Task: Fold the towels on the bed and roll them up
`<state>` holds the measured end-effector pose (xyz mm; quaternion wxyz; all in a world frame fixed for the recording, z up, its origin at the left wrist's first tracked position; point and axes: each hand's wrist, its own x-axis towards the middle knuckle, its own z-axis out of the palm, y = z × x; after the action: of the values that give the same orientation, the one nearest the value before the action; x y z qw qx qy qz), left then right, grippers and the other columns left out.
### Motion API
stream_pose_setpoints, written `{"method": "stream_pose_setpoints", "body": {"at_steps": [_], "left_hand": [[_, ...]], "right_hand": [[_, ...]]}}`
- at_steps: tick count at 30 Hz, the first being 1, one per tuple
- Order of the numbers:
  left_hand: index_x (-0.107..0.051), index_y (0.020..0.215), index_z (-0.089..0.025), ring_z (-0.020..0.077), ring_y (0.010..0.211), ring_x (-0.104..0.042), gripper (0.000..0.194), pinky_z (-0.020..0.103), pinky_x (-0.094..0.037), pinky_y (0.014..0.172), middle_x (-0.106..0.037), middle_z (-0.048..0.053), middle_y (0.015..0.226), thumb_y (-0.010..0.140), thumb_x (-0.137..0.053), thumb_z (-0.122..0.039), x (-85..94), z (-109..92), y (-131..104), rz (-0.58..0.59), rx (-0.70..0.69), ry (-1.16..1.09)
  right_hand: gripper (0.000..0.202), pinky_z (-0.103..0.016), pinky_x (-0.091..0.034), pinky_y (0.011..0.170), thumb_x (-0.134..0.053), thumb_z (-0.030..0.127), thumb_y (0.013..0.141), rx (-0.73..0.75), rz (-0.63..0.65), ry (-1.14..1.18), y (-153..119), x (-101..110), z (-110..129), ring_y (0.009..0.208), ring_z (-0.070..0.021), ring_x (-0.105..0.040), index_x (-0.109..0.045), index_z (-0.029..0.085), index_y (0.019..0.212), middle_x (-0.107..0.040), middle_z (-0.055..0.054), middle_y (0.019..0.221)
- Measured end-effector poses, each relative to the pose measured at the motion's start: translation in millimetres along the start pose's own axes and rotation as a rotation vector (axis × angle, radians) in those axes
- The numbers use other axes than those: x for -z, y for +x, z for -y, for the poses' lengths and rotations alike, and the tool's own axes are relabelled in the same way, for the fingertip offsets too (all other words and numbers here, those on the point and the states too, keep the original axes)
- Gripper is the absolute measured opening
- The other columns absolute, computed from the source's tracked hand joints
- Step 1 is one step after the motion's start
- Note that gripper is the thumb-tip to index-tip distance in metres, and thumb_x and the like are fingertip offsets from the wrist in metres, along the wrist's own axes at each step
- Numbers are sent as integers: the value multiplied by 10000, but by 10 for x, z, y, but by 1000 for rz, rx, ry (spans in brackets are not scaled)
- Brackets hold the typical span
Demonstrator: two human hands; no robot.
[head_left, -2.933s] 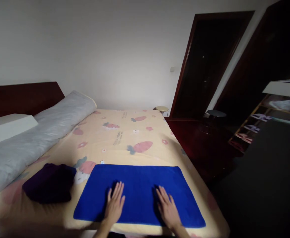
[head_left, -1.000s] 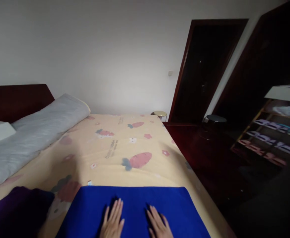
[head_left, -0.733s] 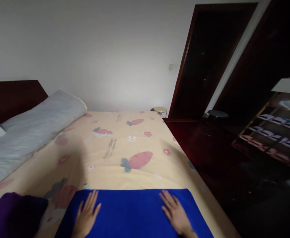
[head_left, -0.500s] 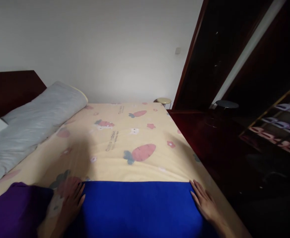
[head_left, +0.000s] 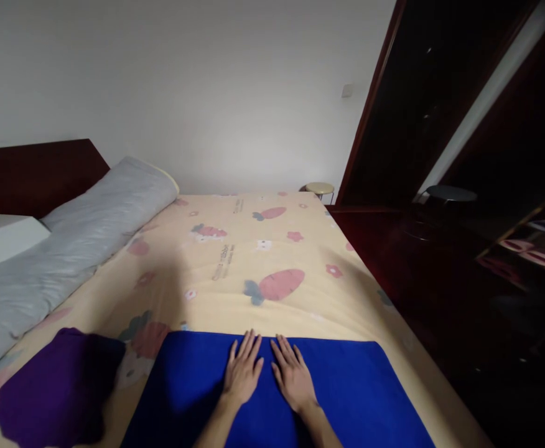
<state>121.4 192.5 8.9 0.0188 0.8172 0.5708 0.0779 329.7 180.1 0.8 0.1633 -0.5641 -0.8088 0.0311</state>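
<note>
A blue cloth (head_left: 351, 386) lies spread flat on the bed, its straight far edge running across in front of me. My left hand (head_left: 243, 372) rests palm down near the middle of that edge, fingers stretched out. Beside it, a small gap apart, my right hand (head_left: 295, 377) also lies flat with its fingers extended on the blue cloth. Neither hand grips anything. To the left sits a bunched purple cloth (head_left: 53, 392), apart from the blue one and partly in shadow.
The bed has a yellow sheet (head_left: 216, 311) printed with carrots. A grey pillow (head_left: 114, 199) and a white box-like object (head_left: 9, 239) lie by the dark headboard (head_left: 39, 174). Stools (head_left: 320, 188) and a shoe rack (head_left: 534, 218) stand beyond the bed's right side.
Both hands have moved inward from the blue cloth's two far corners to the middle of its far edge. The view has shifted slightly left.
</note>
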Motion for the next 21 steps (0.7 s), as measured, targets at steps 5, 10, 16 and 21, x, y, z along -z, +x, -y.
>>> {"method": "stream_pose_setpoints", "body": {"at_steps": [5, 10, 16, 21], "left_hand": [[-327, 1487, -231, 258, 1431, -337, 546, 543, -317, 1121, -364, 96, 1551, 977, -239, -406, 64, 1475, -493, -86, 437, 154], [-412, 1451, -201, 292, 1423, -343, 573, 530, -326, 1122, -432, 109, 1516, 943, -292, -438, 205, 2142, -712, -123, 458, 199], [-128, 1521, -276, 261, 1463, -260, 563, 598, -212, 1161, -292, 64, 1581, 969, -220, -334, 239, 764, -509, -166, 373, 117], [-45, 1507, -352, 195, 1445, -300, 596, 466, -329, 1161, -255, -24, 1577, 959, -279, -339, -45, -334, -735, 11, -9, -84]], "right_hand": [[644, -513, -254, 1168, -283, 575, 944, -352, -33, -73, -785, 184, -1333, 1442, -253, -286, -335, 243, 1494, -344, -70, 1546], [706, -502, -237, 1173, -157, 582, 922, -588, -28, -80, -1227, 416, -2165, 1456, -233, -247, -305, 215, 1507, -317, -67, 1565], [679, -584, -209, 1161, -161, 497, 944, -569, -266, -193, -825, 357, -1055, 1449, -299, -252, -326, 141, 1498, -305, -139, 1553], [572, -503, -432, 1069, -344, 455, 956, -125, -114, 45, -766, -57, 179, 1367, -279, -408, -214, 391, 1509, -366, -4, 1520]]}}
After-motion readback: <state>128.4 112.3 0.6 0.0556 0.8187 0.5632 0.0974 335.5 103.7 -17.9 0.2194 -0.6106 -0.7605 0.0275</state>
